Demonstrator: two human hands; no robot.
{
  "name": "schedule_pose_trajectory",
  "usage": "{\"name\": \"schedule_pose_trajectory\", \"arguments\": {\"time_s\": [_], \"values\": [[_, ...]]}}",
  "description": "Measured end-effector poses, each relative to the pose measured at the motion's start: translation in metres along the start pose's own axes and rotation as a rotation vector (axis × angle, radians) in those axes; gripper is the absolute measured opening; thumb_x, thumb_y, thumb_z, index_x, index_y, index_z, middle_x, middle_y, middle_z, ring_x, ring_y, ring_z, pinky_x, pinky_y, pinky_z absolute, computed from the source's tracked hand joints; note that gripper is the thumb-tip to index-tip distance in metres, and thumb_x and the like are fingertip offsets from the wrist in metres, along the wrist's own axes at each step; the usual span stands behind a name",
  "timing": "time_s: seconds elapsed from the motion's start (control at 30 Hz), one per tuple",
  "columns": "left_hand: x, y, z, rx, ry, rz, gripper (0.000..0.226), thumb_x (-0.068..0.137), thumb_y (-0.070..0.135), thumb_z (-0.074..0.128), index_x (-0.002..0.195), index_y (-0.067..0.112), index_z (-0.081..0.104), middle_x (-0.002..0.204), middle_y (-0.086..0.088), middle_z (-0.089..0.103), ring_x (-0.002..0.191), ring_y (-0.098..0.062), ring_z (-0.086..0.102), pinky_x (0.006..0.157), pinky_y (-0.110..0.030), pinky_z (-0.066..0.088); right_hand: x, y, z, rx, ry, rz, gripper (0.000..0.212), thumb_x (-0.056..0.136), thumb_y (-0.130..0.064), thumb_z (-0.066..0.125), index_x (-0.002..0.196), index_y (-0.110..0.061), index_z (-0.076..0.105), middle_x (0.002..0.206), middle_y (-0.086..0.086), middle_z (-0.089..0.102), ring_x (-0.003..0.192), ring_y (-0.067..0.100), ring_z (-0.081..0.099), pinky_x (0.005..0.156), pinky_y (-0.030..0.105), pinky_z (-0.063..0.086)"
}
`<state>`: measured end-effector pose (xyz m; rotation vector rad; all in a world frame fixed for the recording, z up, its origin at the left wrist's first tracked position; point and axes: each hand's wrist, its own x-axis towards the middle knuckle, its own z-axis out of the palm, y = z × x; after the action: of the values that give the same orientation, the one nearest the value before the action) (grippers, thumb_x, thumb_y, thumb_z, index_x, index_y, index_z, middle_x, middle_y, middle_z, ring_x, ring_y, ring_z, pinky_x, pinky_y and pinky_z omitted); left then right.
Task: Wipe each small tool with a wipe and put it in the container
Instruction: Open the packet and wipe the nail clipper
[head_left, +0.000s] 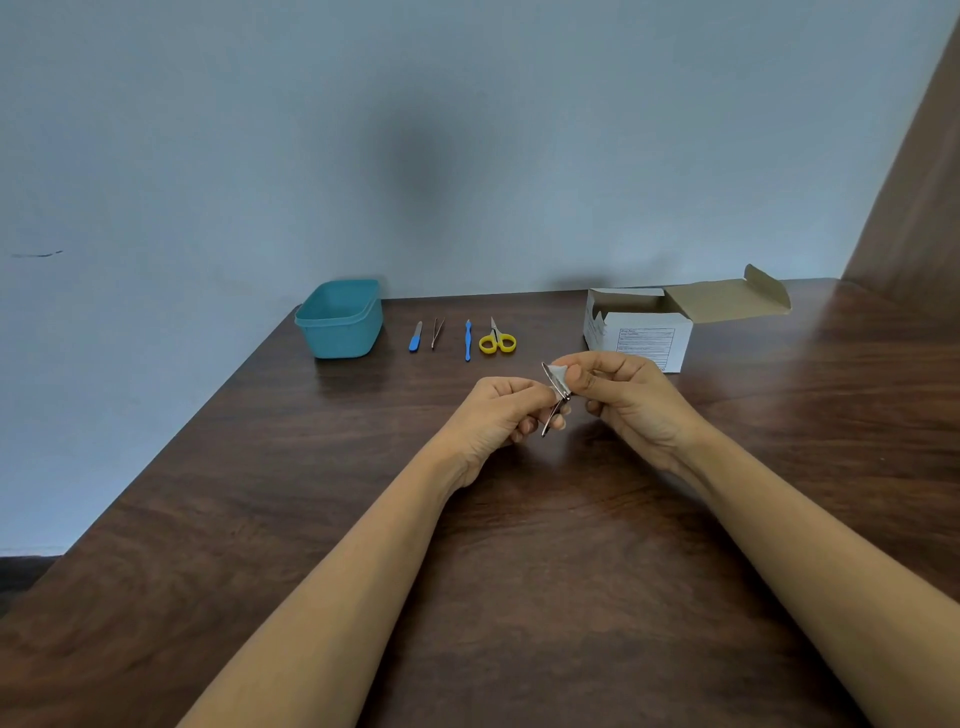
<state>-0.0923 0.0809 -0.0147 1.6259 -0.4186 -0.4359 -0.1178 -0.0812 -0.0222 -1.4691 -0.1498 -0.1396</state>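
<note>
Dim, even light; edges warped, seemingly slightly soft.

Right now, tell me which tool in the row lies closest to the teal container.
The short blue-handled file, leftmost in the row; tweezers, blue stick and yellow scissors lie farther right.

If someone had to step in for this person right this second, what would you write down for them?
Left hand: grips a small metal tool above the table.
Right hand: pinches the wipe against that tool's upper end.
Teal container: far left; no tool shows inside it.
In a row beside it, unwiped: blue file, tweezers, blue-handled pick, yellow scissors.
Done: none stored.
Left: finish this wipe, put the tool in the container, then do the other four.
</note>
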Motion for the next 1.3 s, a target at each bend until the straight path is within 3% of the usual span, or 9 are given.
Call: {"name": "schedule_pose_trajectory", "arguments": {"time_s": [0.23, 0.4, 0.6, 0.67, 0.73, 0.87, 0.97, 1.2, 1.3], "values": [[0.0, -0.001, 0.0, 0.017, -0.022, 0.005, 0.023, 0.094, 0.023, 0.057, 0.082, 0.01, 0.071, 0.065, 0.002, 0.065, 0.048, -0.002, 0.038, 0.049, -0.014, 0.03, 0.002, 0.004, 0.0, 0.043, 0.001, -0.019, 0.013, 0.069, -0.024, 0.072, 0.08, -0.022, 0.078, 0.076, -0.005, 0.071, 0.07, 0.009, 0.047, 0.064, 0.024, 0.03], [0.0, -0.001, 0.0, 0.027, -0.029, -0.003, 0.024, 0.094, 0.025, 0.057, 0.085, 0.008, 0.071, 0.067, 0.0, 0.066, 0.049, -0.002, 0.04, 0.05, -0.016, 0.031, 0.004, 0.008, -0.003, 0.024, -0.041, -0.047, 0.036, 0.06, -0.041, 0.082, 0.088, -0.019, 0.078, 0.084, 0.002, 0.072, 0.08, 0.018, 0.049, 0.067, 0.025, 0.033], [0.002, -0.001, -0.001, -0.007, 0.022, -0.009, 0.022, 0.093, 0.019, 0.056, 0.084, 0.006, 0.071, 0.065, 0.002, 0.065, 0.046, -0.002, 0.039, 0.049, -0.015, 0.03, 0.002, 0.002, -0.004, -0.08, -0.056, -0.083, 0.018, 0.08, -0.01, 0.069, 0.096, -0.004, 0.072, 0.086, 0.002, 0.073, 0.076, 0.005, 0.063, 0.066, 0.013, 0.045], [0.002, -0.001, -0.002, -0.028, 0.028, -0.023, 0.022, 0.093, 0.019, 0.056, 0.085, 0.006, 0.072, 0.065, 0.002, 0.064, 0.046, -0.002, 0.039, 0.049, -0.013, 0.031, 0.002, 0.002, -0.005, -0.099, -0.065, -0.087, 0.018, 0.08, -0.008, 0.068, 0.097, -0.002, 0.07, 0.084, -0.001, 0.073, 0.075, 0.001, 0.063, 0.066, 0.011, 0.046], [0.002, -0.001, -0.003, -0.033, 0.023, -0.025, 0.021, 0.093, 0.019, 0.057, 0.085, 0.007, 0.072, 0.066, 0.002, 0.064, 0.047, -0.002, 0.039, 0.049, -0.013, 0.031, 0.003, 0.003, -0.006, -0.108, -0.072, -0.088, 0.018, 0.076, -0.014, 0.071, 0.092, -0.006, 0.071, 0.086, -0.001, 0.073, 0.08, 0.005, 0.065, 0.074, 0.015, 0.048], [0.002, -0.002, -0.003, -0.015, -0.001, -0.014, 0.021, 0.092, 0.021, 0.059, 0.083, 0.008, 0.072, 0.067, 0.002, 0.066, 0.048, -0.002, 0.04, 0.05, -0.014, 0.032, 0.004, 0.004, -0.009, -0.192, -0.158, -0.111, 0.019, 0.08, -0.025, 0.069, 0.09, -0.01, 0.07, 0.094, 0.01, 0.069, 0.096, 0.022, 0.062, 0.098, 0.036, 0.046], [0.002, -0.002, -0.003, 0.013, -0.015, -0.003, 0.021, 0.093, 0.021, 0.059, 0.084, 0.006, 0.071, 0.067, 0.002, 0.067, 0.049, -0.002, 0.041, 0.049, -0.014, 0.032, 0.007, 0.009, -0.01, -0.353, -0.197, -0.181, 0.025, 0.087, -0.035, 0.063, 0.088, -0.01, 0.067, 0.093, 0.004, 0.064, 0.096, 0.02, 0.06, 0.096, 0.04, 0.045], [0.004, -0.005, -0.002, 0.055, -0.008, 0.022, 0.02, 0.092, 0.024, 0.06, 0.086, 0.009, 0.072, 0.071, 0.001, 0.069, 0.051, -0.002, 0.04, 0.048, -0.014, 0.033, 0.004, 0.015, -0.004, -0.617, -0.15, -0.345, 0.025, 0.098, -0.027, 0.044, 0.086, -0.011, 0.058, 0.091, -0.002, 0.051, 0.085, 0.008, 0.052, 0.081, 0.021, 0.041], [0.004, -0.004, -0.002, 0.05, -0.017, 0.017, 0.022, 0.093, 0.025, 0.059, 0.088, 0.009, 0.072, 0.072, 0.001, 0.069, 0.051, -0.002, 0.041, 0.049, -0.015, 0.033, 0.005, 0.017, 0.0, -0.658, -0.106, -0.406, 0.031, 0.098, -0.034, 0.039, 0.082, -0.014, 0.056, 0.088, -0.005, 0.049, 0.085, 0.012, 0.051, 0.08, 0.025, 0.042]]}}
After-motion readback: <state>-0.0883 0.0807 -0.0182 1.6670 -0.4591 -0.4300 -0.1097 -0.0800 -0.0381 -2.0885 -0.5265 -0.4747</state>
